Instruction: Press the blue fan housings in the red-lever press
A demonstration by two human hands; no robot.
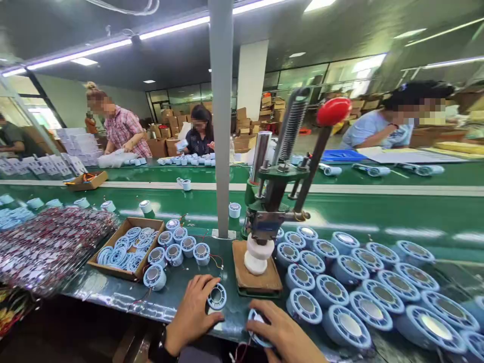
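My left hand is curled around a light-blue round housing with a slotted ring and a silver disc on top, standing near the table's front edge. In my right hand is a second light-blue round part, mostly covered by the fingers, with thin red and white wires hanging below it. Just beyond both hands stands a hand press with a red-knobbed lever. Its white round pressing head sits over a brown base board.
Rows of finished-looking blue housings crowd the right side. At left are a cardboard box of blue rings, several wired housings and a heap of wired parts. A grey post rises before the green conveyor. Co-workers sit or stand beyond.
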